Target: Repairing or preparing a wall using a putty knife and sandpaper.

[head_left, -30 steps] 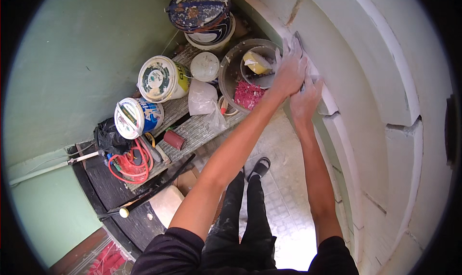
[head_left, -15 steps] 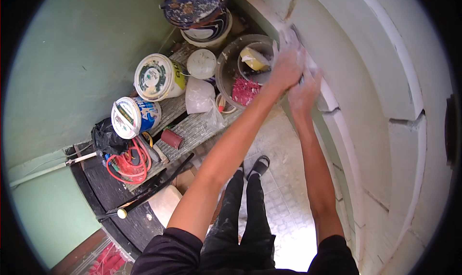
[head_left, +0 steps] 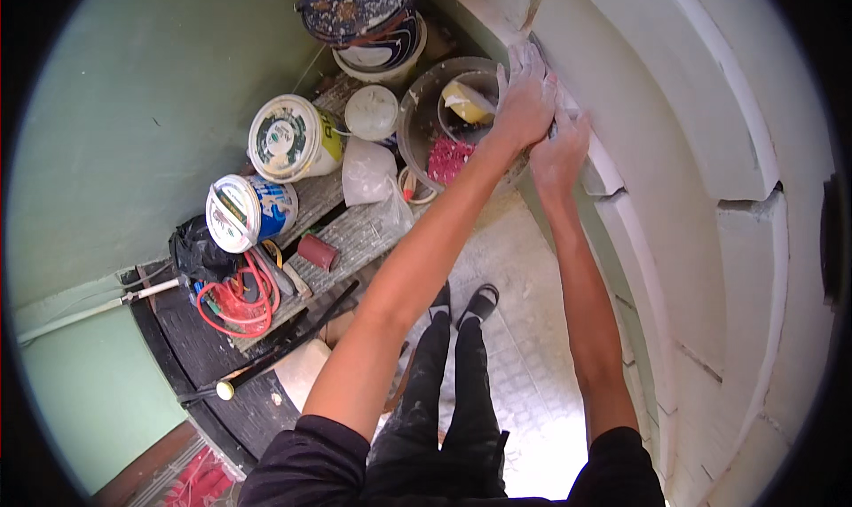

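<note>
Weathered planks [head_left: 355,232]: from eight to twelve o'clock.
Upper planks: dark-lidded bucket [head_left: 359,15], eleven o'clock; grey basin [head_left: 408,134], twelve; small white-lidded tub [head_left: 371,112], eleven.
Middle planks: pale plastic bag [head_left: 368,172], eleven; green-labelled bucket [head_left: 288,139], ten.
Lower planks: blue-and-white bucket [head_left: 244,212] and dull-red cylinder [head_left: 318,253], nine; red cord [head_left: 269,305], eight.
Pale floor [head_left: 524,365]: sandalled feet [head_left: 480,304], five o'clock.
</note>
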A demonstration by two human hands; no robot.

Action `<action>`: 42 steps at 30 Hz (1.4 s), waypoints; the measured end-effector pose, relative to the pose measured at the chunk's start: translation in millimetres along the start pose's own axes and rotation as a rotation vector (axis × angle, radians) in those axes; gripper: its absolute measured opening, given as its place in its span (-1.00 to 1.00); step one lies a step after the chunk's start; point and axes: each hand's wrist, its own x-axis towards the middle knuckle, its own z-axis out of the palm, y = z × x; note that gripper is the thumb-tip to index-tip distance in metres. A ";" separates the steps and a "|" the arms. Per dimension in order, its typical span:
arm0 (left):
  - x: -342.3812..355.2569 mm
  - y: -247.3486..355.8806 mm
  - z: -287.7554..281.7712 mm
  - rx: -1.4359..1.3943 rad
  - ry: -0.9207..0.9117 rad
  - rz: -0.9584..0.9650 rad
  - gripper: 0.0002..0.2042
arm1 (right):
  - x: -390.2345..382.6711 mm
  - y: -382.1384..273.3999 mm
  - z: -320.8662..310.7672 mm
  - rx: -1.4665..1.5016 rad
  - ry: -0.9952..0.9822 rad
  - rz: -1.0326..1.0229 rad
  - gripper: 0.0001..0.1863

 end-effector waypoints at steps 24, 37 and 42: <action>-24.2 4.7 4.9 0.040 -0.081 0.071 -0.42 | -4.0 -10.1 -13.5 0.185 -0.156 0.236 -0.44; -9.0 -5.5 -2.4 0.030 -0.075 0.077 -0.41 | -5.7 -7.9 -1.0 0.114 -0.063 0.147 -0.47; -9.9 0.7 -2.3 0.046 -0.074 0.043 -0.40 | -2.9 0.7 1.1 0.069 -0.014 0.056 -0.47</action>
